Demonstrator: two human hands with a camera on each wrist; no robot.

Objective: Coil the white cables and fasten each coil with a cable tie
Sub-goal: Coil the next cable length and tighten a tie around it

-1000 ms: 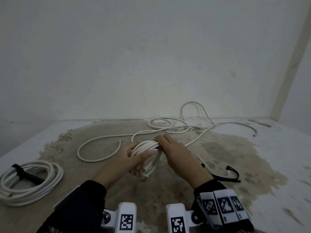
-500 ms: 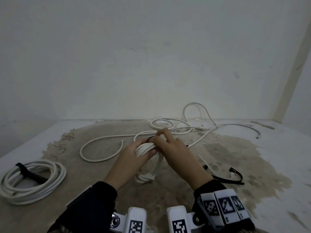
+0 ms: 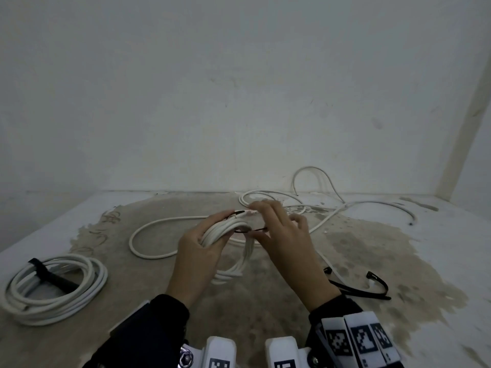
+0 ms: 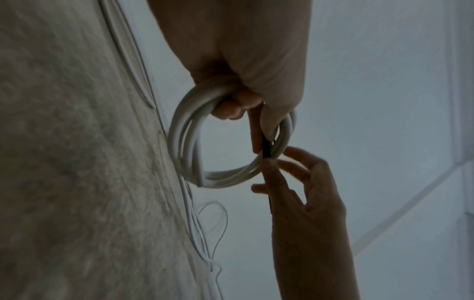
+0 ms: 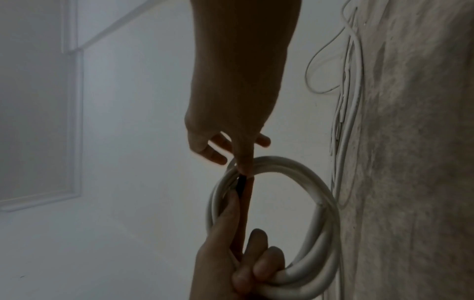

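A small coil of white cable (image 3: 225, 232) is held up above the stained floor (image 3: 358, 251), gripped by the left hand (image 3: 198, 257) with the fingers curled round the bundle; in the left wrist view the loop (image 4: 189, 150) hangs from the closed fist. A black cable tie (image 3: 247, 229) is wrapped at the top of the coil, seen as a thin dark band (image 4: 266, 149) crossing the strands. The tie is pinched by the right hand (image 3: 285, 241) between thumb and forefinger, the other fingers spread loosely; in the right wrist view the fingertips (image 5: 243, 166) are pressed on the coil (image 5: 307, 182) just at the dark band (image 5: 241, 185). Whether the tie is already locked cannot be told. A loose white cable (image 3: 159, 235) is laid in a wide loop on the floor behind the hands, with further strands (image 3: 318, 176) trailed toward the wall (image 3: 239, 88). A finished coil (image 3: 53, 288) bound with a black tie (image 3: 50, 274) is set on the floor at far left, well apart. Spare black ties (image 3: 372, 288) are laid on the floor near the right wrist. Dark sleeves (image 3: 148, 330) and marker-tagged wrist mounts (image 3: 358, 338) are seen at the lower edge.
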